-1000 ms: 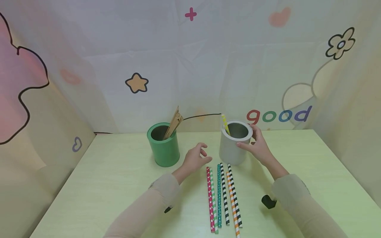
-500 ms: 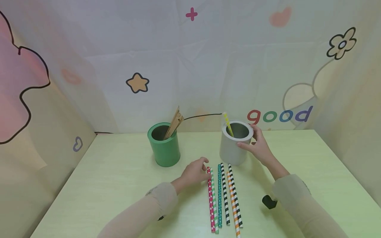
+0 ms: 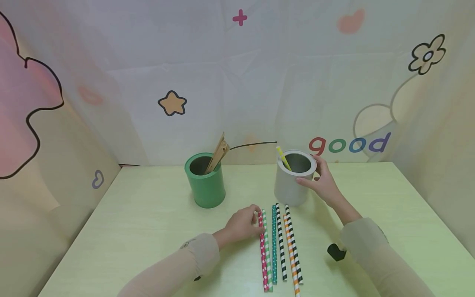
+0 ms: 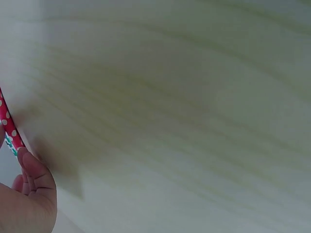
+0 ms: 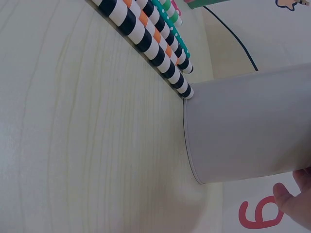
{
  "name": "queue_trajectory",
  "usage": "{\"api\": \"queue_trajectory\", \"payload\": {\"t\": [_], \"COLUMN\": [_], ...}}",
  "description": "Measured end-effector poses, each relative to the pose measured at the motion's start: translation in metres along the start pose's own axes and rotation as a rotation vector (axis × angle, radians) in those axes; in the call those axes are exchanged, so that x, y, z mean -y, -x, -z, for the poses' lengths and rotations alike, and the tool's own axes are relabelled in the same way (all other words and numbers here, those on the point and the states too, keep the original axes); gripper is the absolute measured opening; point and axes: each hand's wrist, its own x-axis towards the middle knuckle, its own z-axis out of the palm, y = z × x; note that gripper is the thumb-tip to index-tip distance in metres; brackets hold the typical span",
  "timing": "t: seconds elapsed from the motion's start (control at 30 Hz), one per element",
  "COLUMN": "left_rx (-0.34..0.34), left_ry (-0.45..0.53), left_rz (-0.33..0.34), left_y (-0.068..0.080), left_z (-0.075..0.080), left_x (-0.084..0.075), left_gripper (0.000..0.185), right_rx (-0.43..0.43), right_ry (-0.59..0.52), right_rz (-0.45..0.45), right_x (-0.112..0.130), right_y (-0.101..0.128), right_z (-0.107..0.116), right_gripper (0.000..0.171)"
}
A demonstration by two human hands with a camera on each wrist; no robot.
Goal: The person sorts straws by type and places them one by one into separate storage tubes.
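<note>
Several patterned paper straws (image 3: 278, 245) lie side by side on the pale green table (image 3: 148, 231), just in front of a grey cup (image 3: 293, 183). My left hand (image 3: 243, 225) rests at their far end and pinches the pink dotted straw (image 3: 262, 247), the leftmost one. In the left wrist view a fingertip (image 4: 34, 170) presses against that pink straw (image 4: 9, 128). My right hand (image 3: 320, 181) grips the grey cup at its right side near the rim. A yellow straw (image 3: 283, 159) leans inside the cup. The right wrist view shows the cup (image 5: 248, 131) upright, with the straw ends (image 5: 165, 53) close to its base.
A green cup (image 3: 205, 185) holding flat wooden sticks (image 3: 219, 152) stands left of the grey cup. A thin black cable (image 3: 252, 144) runs along the foot of the cloth backdrop. Cloth walls close in the table at the back and both sides.
My left hand has come down from beside the grey cup to the straws' far ends and taken hold of the pink dotted straw. The right hand stays on the cup.
</note>
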Motion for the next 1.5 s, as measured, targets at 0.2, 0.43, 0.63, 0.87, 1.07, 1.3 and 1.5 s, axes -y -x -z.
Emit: {"api": "queue_trajectory", "payload": {"t": [0.2,0.43,0.63,0.87,1.07,1.3,1.5], "left_rx": [0.013,0.025,0.045,0.059,0.056,0.048,0.064], "left_ry": [0.011,0.028,0.058,0.06,0.027,0.011,0.038], "left_rz": [0.011,0.037,0.075,0.096,0.106,0.134,0.133], "left_y": [0.0031,0.0073,0.0086,0.0075,0.0064,0.0068,0.0052], "left_z": [0.0,0.003,0.0056,0.0072,0.0074,0.0081,0.0088], "left_x": [0.0012,0.0008,0.0018,0.0031,0.0021,-0.0016,0.0012], "left_gripper": [0.047,0.049,0.052,0.051,0.042,0.034,0.031], "right_rx": [0.001,0.006,-0.001,0.005,0.02,0.014,-0.001], "right_ry": [-0.007,-0.012,-0.002,-0.015,-0.021,-0.006,-0.001], "right_rz": [0.001,0.0,0.002,0.0,-0.008,-0.006,-0.007], "right_x": [0.0015,0.0043,0.005,0.0054,0.0049,0.0026,0.0034], "right_y": [0.0006,0.0027,0.0036,0.0037,0.0028,0.0013,0.0016], "right_z": [-0.0005,0.0003,0.0,-0.0003,0.0003,0.0,-0.0005], "right_gripper": [0.086,0.086,0.088,0.088,0.087,0.087,0.089]}}
